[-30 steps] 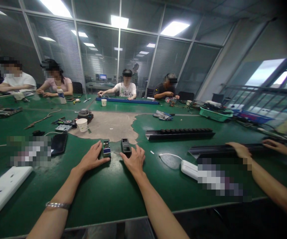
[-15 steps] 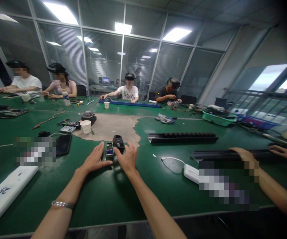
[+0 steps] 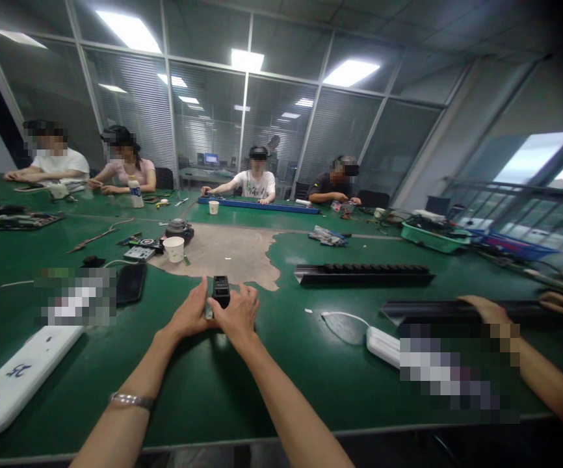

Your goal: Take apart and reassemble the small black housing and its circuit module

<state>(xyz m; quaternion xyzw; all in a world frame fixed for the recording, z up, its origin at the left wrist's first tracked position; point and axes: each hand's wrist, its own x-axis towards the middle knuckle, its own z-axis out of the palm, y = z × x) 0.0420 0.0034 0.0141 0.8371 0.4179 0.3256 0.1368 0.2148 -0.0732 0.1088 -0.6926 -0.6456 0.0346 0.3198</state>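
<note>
Between my hands, just above the green table, is a small black plastic housing (image 3: pixel 221 286) with openings in its top. My right hand (image 3: pixel 237 313) grips the housing from the right, thumb on the near side. My left hand (image 3: pixel 191 313) closes from the left around a small circuit board (image 3: pixel 209 311), of which only a narrow strip shows beside the right thumb. The housing is up against the board or over it; how far they overlap is hidden by the fingers.
A paper cup (image 3: pixel 174 249) and loose electronic parts (image 3: pixel 141 252) stand ahead on a brown patch. Left lie a dark phone (image 3: pixel 130 283) and a white power strip (image 3: pixel 28 374). Right are a black rail (image 3: pixel 364 275), a white cabled device (image 3: pixel 383 346) and a co-worker's hand (image 3: pixel 486 309).
The black housing has moved left and down from beside the circuit board to right against or over it. My hands have drawn closer together. The view has shifted slightly.
</note>
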